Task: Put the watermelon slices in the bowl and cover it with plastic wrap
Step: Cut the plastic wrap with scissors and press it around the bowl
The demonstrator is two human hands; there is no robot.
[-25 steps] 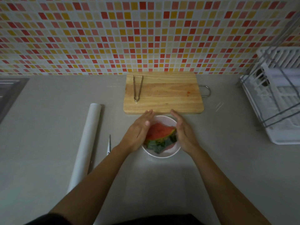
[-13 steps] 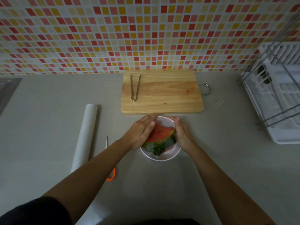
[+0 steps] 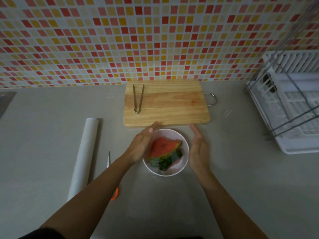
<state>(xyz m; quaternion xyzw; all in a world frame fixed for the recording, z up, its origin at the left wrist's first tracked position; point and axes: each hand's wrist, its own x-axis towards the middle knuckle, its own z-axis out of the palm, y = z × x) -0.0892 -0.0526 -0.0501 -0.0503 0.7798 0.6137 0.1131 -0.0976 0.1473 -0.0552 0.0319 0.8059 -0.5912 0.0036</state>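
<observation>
A white bowl (image 3: 183, 144) stands on the grey counter just in front of the cutting board. Watermelon slices (image 3: 164, 150), red flesh up and green rind toward me, lie inside it. A faint sheet of clear wrap seems to lie over the bowl and trail on the counter toward me. My left hand (image 3: 142, 145) lies flat along the bowl's left side, fingers straight. My right hand (image 3: 198, 149) is held upright just off the bowl's right side, fingers straight. The plastic wrap roll (image 3: 83, 157) lies at the left.
A wooden cutting board (image 3: 172, 104) with metal tongs (image 3: 138, 99) sits behind the bowl. Orange-handled scissors (image 3: 110, 171) lie between the roll and my left arm. A white dish rack (image 3: 293, 104) fills the right side. A sink edge (image 3: 6, 100) shows at far left.
My two hands, which were pressed over the bowl's far rim, have spread apart to its sides with fingers straightened. The right hand has moved off the bowl.
</observation>
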